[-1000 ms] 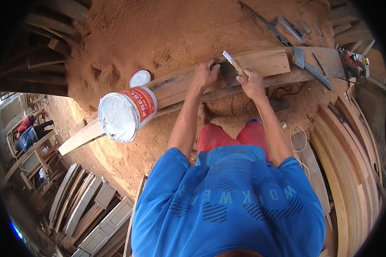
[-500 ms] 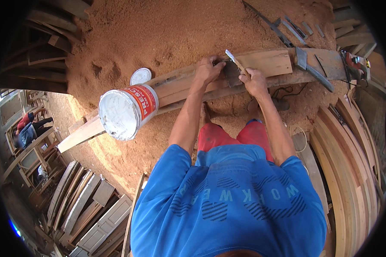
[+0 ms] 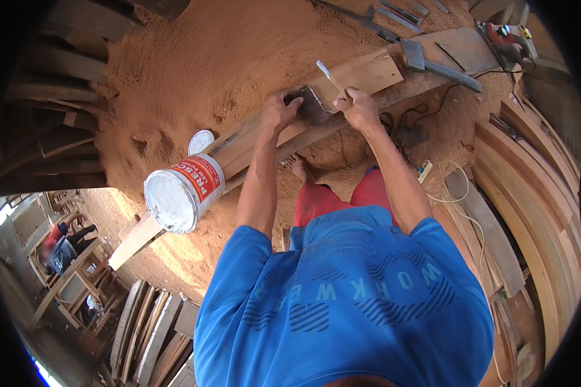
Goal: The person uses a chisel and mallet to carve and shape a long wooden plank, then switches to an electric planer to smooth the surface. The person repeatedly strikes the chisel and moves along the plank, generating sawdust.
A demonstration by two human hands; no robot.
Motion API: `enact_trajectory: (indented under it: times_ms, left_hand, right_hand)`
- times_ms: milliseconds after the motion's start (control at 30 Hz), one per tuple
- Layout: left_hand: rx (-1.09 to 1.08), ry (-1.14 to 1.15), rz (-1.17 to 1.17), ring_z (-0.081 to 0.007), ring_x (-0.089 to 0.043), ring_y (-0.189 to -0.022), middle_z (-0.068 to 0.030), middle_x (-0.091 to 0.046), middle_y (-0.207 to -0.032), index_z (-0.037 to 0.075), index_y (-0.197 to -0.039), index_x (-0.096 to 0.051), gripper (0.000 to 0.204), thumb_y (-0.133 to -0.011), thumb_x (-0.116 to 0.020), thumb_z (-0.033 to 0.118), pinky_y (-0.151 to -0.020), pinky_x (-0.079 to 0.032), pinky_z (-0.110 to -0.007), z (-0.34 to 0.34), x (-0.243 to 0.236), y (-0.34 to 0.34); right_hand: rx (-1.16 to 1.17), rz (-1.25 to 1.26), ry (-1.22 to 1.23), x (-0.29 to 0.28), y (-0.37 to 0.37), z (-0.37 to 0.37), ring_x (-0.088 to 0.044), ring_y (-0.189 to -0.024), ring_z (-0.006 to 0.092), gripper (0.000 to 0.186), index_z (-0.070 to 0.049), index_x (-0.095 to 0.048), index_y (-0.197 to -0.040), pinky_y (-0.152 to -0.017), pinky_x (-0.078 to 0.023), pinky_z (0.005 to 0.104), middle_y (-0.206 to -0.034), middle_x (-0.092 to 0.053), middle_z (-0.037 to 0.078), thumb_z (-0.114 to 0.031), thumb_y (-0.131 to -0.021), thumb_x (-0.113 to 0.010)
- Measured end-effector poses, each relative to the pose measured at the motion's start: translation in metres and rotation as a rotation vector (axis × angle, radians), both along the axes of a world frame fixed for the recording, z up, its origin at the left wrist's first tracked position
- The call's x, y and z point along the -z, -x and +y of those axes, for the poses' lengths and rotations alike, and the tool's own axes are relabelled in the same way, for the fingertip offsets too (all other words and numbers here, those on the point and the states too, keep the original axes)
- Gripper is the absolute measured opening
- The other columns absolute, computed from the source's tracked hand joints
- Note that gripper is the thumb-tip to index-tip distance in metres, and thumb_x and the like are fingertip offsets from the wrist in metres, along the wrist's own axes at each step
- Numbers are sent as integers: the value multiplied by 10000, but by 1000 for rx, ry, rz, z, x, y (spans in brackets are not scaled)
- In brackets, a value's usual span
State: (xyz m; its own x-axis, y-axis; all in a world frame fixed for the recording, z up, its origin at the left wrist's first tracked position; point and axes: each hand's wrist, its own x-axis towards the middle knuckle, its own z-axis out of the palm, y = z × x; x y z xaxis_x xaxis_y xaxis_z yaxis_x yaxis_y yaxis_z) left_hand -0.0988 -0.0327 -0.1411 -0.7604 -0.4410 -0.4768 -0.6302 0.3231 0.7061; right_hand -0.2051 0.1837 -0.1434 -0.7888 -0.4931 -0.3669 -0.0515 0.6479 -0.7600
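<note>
My left hand (image 3: 279, 112) is closed on the near end of a dark flat piece (image 3: 312, 108), which lies across a wooden board. A white streak runs along the edge of that piece. In my right hand (image 3: 359, 111) is a thin wooden stick (image 3: 331, 77), its white-coated end pointing up and away from me. Below the right fingers, a little white substance shows at the dark piece's corner. Under both hands, the pale board (image 3: 365, 74) rests on a longer beam. To the left stands a white bucket (image 3: 174, 197) with a red label.
A white lid (image 3: 201, 142) lies beside the bucket. On the beam's right part are a hammer (image 3: 432, 63) and a red power tool (image 3: 509, 40) with a cord. Sawdust (image 3: 206, 71) covers the ground. Curved planks (image 3: 529, 193) are stacked at right; another person (image 3: 61, 251) sits far left.
My view has shifted, so the bench appears further left and higher. The right hand and stick have lowered toward the dark piece, whose edge now shows the white streak.
</note>
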Motion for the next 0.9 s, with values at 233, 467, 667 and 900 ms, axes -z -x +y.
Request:
enact_trajectory:
  times_ms: [233, 467, 667, 900]
  left_hand:
    - [-26, 69, -53, -293, -732, -954, -166, -759, -1043, 134, -1194, -765, 379, -908, -722, 379, -871, -556, -400, 1, 6, 6]
    - [63, 171, -97, -253, -740, -973, -117, -775, -1026, 151, -1138, -774, 374, -880, -733, 420, -875, -567, -380, -2, 6, 14]
    - [69, 80, -158, -203, -734, -836, -119, -766, -975, 92, -1157, -751, 390, -908, -740, 392, -783, -565, -355, -11, 18, 18]
    - [130, 95, -200, -265, -744, -946, -143, -768, -1036, 98, -1160, -744, 463, -883, -756, 469, -847, -573, -387, -20, 27, 18]
  right_hand:
    - [-56, -85, -52, -7, -30, 1, -676, -961, 453, 349, -13, -706, -949, -832, -518, 511, -949, -708, 254, -353, -889, -757]
    - [-58, -41, -123, -2, -35, -9, -670, -976, 464, 367, -2, -696, -937, -859, -524, 524, -944, -703, 261, -363, -898, -750]
    - [-114, -15, -186, 6, -31, -10, -663, -1042, 466, 355, -8, -703, -981, -901, -522, 524, -1076, -701, 264, -357, -917, -728]
    - [-122, 27, -287, 1, -34, -22, -675, -1025, 473, 401, 13, -699, -986, -882, -527, 519, -1029, -705, 288, -372, -887, -756]
